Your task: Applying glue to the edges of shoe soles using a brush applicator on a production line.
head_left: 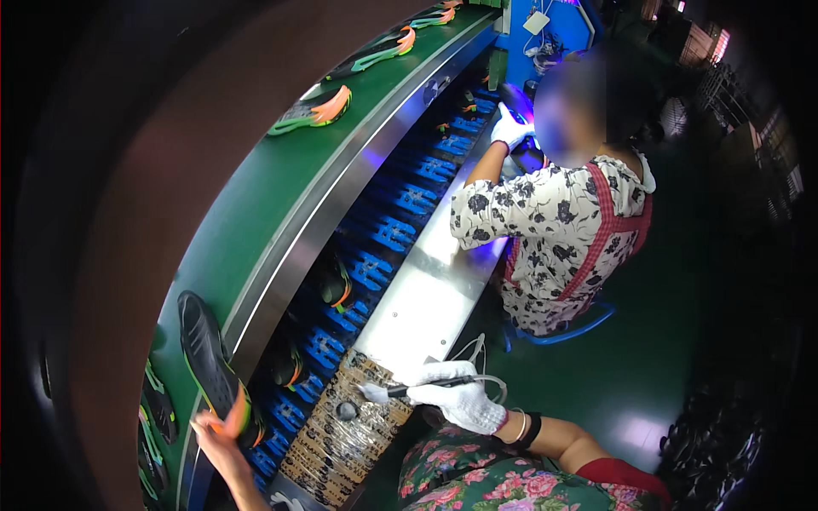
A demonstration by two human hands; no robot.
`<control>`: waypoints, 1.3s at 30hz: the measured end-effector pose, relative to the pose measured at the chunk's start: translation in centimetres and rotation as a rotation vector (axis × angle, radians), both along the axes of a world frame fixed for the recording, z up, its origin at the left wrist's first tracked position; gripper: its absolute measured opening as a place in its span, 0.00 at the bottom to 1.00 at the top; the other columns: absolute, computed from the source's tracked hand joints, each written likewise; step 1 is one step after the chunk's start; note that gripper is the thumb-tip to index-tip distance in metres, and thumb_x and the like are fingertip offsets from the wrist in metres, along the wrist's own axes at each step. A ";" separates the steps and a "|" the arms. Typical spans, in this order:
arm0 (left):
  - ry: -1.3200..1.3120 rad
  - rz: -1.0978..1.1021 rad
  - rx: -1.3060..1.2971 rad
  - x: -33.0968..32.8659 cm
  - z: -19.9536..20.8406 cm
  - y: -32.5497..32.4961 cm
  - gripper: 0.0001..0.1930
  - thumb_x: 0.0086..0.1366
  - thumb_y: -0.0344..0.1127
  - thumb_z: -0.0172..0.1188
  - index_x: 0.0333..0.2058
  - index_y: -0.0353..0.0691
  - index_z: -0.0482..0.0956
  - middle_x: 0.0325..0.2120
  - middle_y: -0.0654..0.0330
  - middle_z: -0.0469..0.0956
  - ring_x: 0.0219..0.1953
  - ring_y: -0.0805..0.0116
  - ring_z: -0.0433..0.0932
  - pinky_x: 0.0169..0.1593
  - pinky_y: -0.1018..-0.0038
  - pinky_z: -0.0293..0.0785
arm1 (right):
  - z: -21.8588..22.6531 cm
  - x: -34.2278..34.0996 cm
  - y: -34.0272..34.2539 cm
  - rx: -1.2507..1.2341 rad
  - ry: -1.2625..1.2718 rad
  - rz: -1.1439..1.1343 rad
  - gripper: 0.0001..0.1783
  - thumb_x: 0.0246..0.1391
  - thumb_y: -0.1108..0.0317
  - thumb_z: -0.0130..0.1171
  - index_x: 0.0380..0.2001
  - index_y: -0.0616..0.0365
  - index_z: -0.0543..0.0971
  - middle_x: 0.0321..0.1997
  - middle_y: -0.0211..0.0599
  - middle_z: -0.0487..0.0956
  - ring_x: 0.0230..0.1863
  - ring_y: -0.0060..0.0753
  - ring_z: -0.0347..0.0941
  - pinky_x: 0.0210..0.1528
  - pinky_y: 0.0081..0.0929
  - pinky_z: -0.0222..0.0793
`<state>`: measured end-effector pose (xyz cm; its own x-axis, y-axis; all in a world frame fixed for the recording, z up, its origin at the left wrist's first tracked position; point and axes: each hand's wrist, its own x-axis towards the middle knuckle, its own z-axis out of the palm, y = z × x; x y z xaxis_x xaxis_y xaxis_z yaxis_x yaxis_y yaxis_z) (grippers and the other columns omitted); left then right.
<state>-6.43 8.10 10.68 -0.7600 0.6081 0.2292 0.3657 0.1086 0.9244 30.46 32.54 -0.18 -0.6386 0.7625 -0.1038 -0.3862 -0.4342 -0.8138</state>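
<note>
My bare left hand [220, 447] grips a black shoe sole [210, 362] by its orange and green heel end. The sole stands tilted over the edge of the green conveyor belt, toe end pointing away. In a white knitted glove, my right hand [456, 396] is closed around a dark-handled brush [400, 391] with a pale tip and a thin hose attached. The brush tip hovers at or just over a cardboard-covered part of the ledge [324, 460], wrapped in clear film and smeared with dark stains. A small dark round spot [347, 410] shows there.
More soles [315, 111] lie along the green belt [230, 230]. Beside it runs a lower rack of blue holders [372, 268] with some soles in it. A bare metal ledge [417, 298] leads to a seated co-worker [554, 230] in white gloves, under purple light.
</note>
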 end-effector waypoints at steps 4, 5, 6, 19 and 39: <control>-0.045 0.267 0.026 10.2 -2.5 0.4 0.47 0.61 0.22 0.60 0.77 0.45 0.48 0.61 0.49 0.67 0.63 0.54 0.69 0.67 0.61 0.64 | 1.5 -1.4 -0.9 0.123 0.016 0.066 0.11 0.54 0.80 0.68 0.41 0.64 0.88 0.43 0.37 0.88 0.43 0.26 0.83 0.49 0.25 0.76; -0.117 0.166 0.148 11.1 -2.9 1.3 0.54 0.56 0.19 0.64 0.78 0.47 0.44 0.64 0.48 0.65 0.63 0.56 0.69 0.67 0.63 0.65 | 2.0 -1.8 -1.1 0.256 0.022 0.049 0.11 0.54 0.80 0.68 0.42 0.64 0.87 0.45 0.39 0.88 0.46 0.29 0.83 0.52 0.28 0.76; -0.259 0.143 0.185 10.9 -3.8 1.8 0.57 0.56 0.18 0.66 0.78 0.47 0.41 0.65 0.50 0.64 0.64 0.56 0.69 0.66 0.63 0.65 | 2.3 -2.3 -1.3 0.276 0.053 0.059 0.12 0.54 0.81 0.67 0.43 0.65 0.87 0.48 0.41 0.87 0.48 0.32 0.83 0.54 0.29 0.76; -0.930 0.021 0.272 12.8 -13.7 -1.1 0.31 0.51 0.27 0.57 0.57 0.23 0.72 0.53 0.41 0.79 0.54 0.48 0.81 0.63 0.56 0.76 | 5.9 -7.5 -5.4 0.110 0.217 0.365 0.17 0.59 0.81 0.63 0.52 0.67 0.83 0.55 0.45 0.84 0.55 0.32 0.81 0.60 0.28 0.77; -1.133 0.168 0.565 17.8 -10.2 -1.7 0.46 0.69 0.79 0.32 0.71 0.50 0.64 0.67 0.61 0.69 0.66 0.57 0.69 0.69 0.61 0.67 | 5.7 -12.0 -8.6 0.952 0.211 0.247 0.14 0.56 0.73 0.67 0.46 0.61 0.86 0.51 0.44 0.86 0.49 0.43 0.83 0.52 0.38 0.78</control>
